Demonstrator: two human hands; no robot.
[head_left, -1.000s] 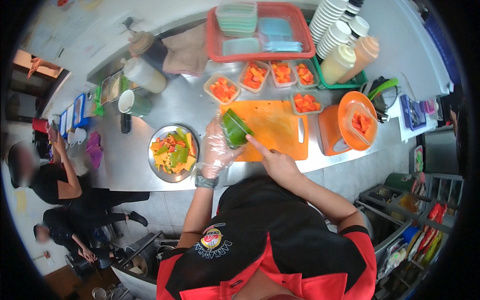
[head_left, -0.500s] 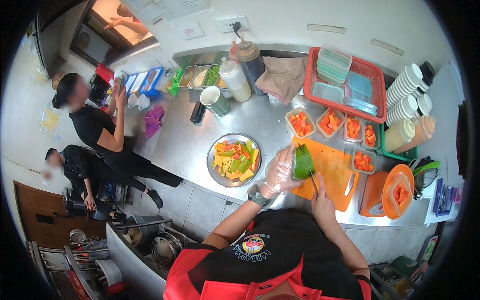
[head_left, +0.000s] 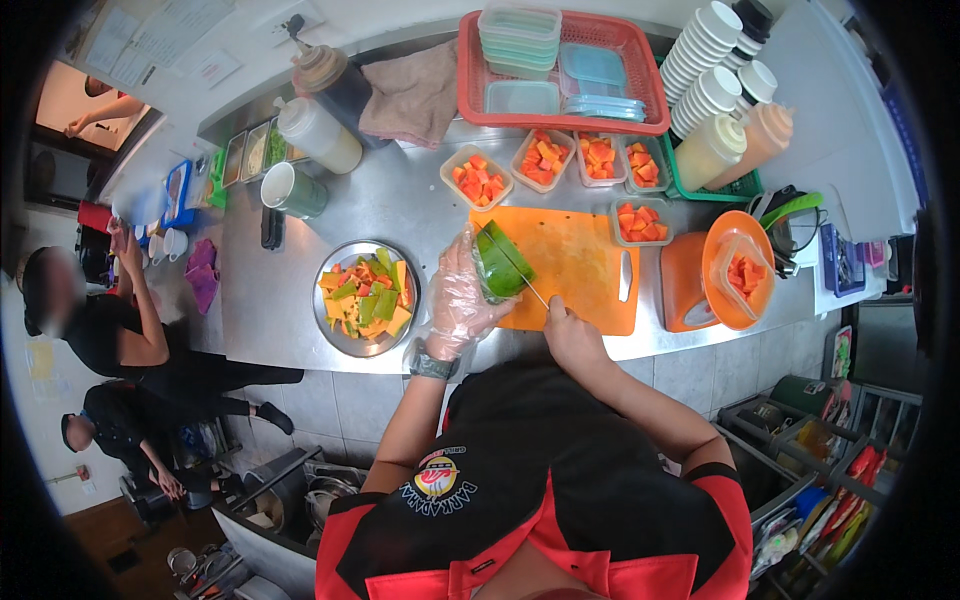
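A green-skinned chunk of fruit, looking like papaya (head_left: 503,262), stands at the left part of an orange cutting board (head_left: 590,285). My left hand (head_left: 458,300), in a clear plastic glove, is wrapped round its left side and steadies it. My bare right hand (head_left: 577,342) grips a knife (head_left: 538,295) by its handle, which the fingers mostly hide. The thin blade lies across the fruit's green skin; how deep it goes I cannot tell. To the left, a round metal plate (head_left: 325,333) holds green, yellow and orange peel pieces.
Several clear tubs of orange fruit cubes (head_left: 479,181) line the board's far side. Behind them sits a red basket (head_left: 645,115) of empty containers. An orange scale (head_left: 685,300) bears another tub at the right. Squeeze bottles (head_left: 322,135) and a mug (head_left: 292,190) stand far left. Two people are at the left.
My view has swung to the right, so the counter sits further left in the picture. The knife has moved from the fruit's near right edge to across its green skin.
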